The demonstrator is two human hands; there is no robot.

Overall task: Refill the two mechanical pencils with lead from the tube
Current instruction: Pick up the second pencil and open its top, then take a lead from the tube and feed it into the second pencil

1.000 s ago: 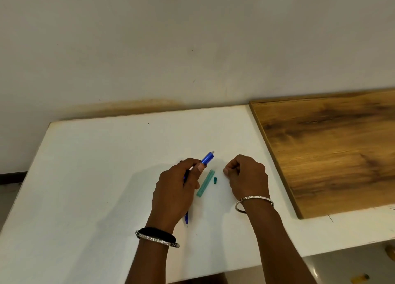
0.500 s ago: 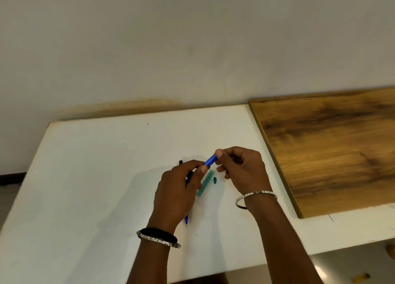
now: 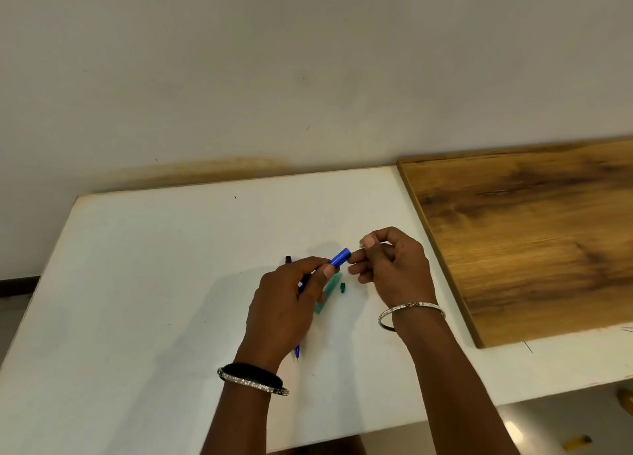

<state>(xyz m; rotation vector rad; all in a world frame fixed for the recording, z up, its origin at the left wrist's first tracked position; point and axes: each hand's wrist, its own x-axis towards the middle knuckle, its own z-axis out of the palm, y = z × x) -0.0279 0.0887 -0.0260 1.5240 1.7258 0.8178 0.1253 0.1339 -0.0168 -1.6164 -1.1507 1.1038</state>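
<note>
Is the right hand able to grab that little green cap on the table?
Probably yes. The little green cap lies bare on the white table, just below the right hand, with nothing over it. But the right hand's fingertips seem to pinch something small, so it may need to drop that first.

A white worktop (image 3: pixel 144 283) stands against a pale wall (image 3: pixel 274 78), a brownish stain (image 3: pixel 219 166) along their joint; a wood-grain board (image 3: pixel 534 235) lies on the worktop's right part, reaching the wall
</note>
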